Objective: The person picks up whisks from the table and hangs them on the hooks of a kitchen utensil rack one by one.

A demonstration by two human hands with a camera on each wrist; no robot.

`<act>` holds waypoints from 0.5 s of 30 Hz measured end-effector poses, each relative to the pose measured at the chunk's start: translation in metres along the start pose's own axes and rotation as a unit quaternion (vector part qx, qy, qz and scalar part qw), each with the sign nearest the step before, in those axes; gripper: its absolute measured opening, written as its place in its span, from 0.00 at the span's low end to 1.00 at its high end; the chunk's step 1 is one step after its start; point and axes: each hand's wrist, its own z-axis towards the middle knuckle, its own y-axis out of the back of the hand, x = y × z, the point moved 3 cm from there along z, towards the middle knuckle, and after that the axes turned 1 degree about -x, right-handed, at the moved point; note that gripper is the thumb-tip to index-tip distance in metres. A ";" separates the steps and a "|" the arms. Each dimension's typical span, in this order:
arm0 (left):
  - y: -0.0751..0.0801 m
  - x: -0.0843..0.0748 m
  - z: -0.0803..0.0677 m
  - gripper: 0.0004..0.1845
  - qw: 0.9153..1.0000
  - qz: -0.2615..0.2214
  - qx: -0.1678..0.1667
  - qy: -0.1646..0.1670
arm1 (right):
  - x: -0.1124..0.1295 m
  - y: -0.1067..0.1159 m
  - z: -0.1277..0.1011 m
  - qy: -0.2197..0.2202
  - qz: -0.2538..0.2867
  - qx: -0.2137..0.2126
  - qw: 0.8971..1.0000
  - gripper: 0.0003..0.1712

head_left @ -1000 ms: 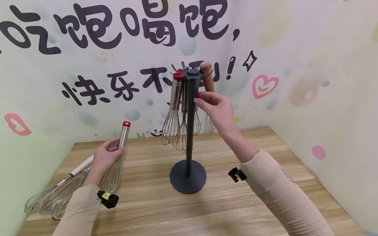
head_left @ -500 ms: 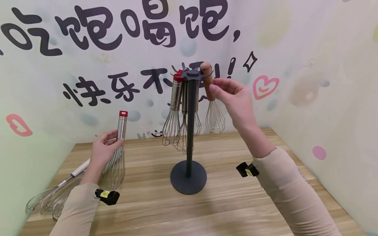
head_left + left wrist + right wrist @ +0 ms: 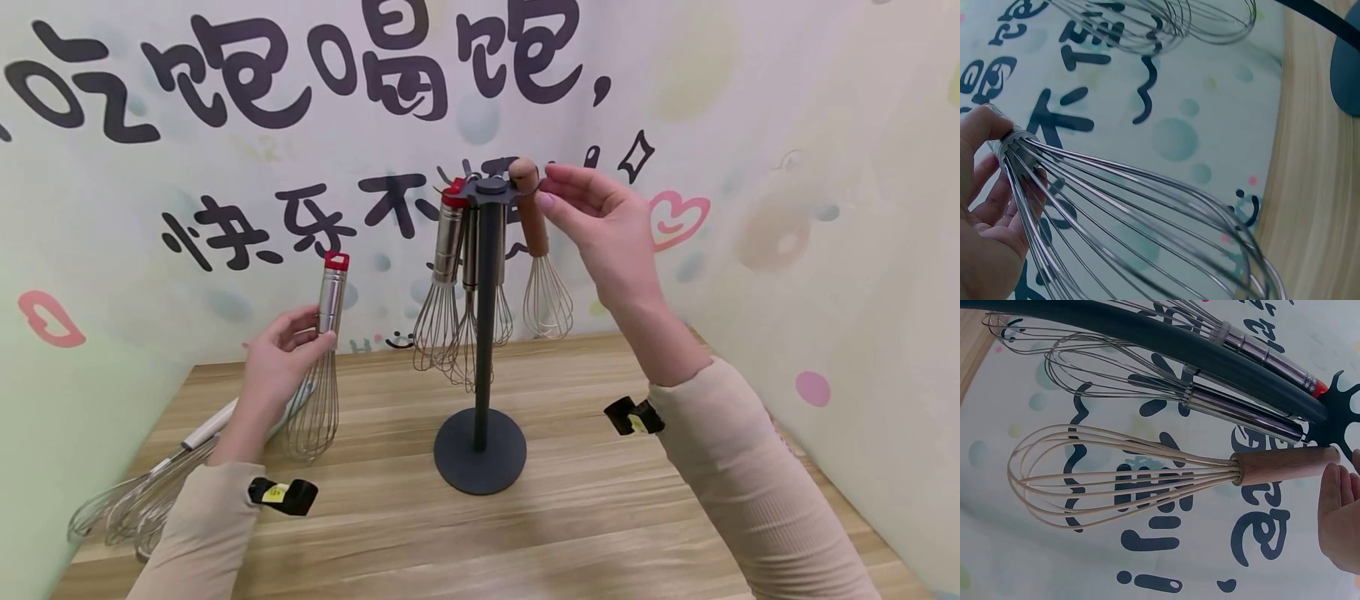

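Whisk stand [image 3: 480, 333], dark grey, upright on wooden table [image 3: 570, 517], round base [image 3: 479, 450] near table centre, pole up to hook crown [image 3: 489, 187] at top. Hanging from crown: steel whisk with red cap [image 3: 444, 267] on left side, two more steel whisks [image 3: 471, 308] behind pole, wooden-handled whisk [image 3: 537, 250] on right side, wires down, clear of table. Same stand in right wrist view as dark bar [image 3: 1166, 340] across top, steel handles [image 3: 1241, 415] beneath it, wooden-handled whisk [image 3: 1166, 475] lowest, pale wires splayed. Right hand [image 3: 607, 225] raised beside crown, thumb and forefinger tips together just by top of wooden handle; actual contact with handle or hook not clear, so grip there cannot tell. In right wrist view fingers [image 3: 1338, 515] straight, just next to handle end. Left hand [image 3: 281, 362] lifted above left part of table, fingers curled round steel handle of red-capped whisk [image 3: 324, 350], held near upright, cap up, wire head down and off the table. Left wrist view: fingers [image 3: 988, 206] clasping handle where wires [image 3: 1147, 225] leave it. Spare whisks [image 3: 142, 492] lying flat at far left table edge, one with white handle [image 3: 210, 423], wire heads toward near-left corner. Black wrist cameras [image 3: 285, 496] on both sleeves. Wall behind: pale, printed black characters, pink hearts.
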 end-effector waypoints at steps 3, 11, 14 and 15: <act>-0.003 -0.008 -0.003 0.31 1.000 -0.017 0.004 -0.013 | 0.002 -0.002 0.001 -0.001 -0.001 0.003 1.000 0.20; -0.011 -0.028 -0.010 0.29 0.997 -0.063 0.016 -0.035 | 0.004 -0.006 0.003 0.007 0.019 0.017 1.000 0.16; -0.014 -0.035 -0.012 0.28 0.996 -0.075 0.021 -0.040 | 0.003 -0.007 0.004 0.005 0.027 0.020 0.999 0.14; -0.015 -0.037 -0.014 0.28 0.996 -0.080 0.023 -0.041 | 0.003 -0.007 0.005 0.004 0.030 0.020 0.999 0.13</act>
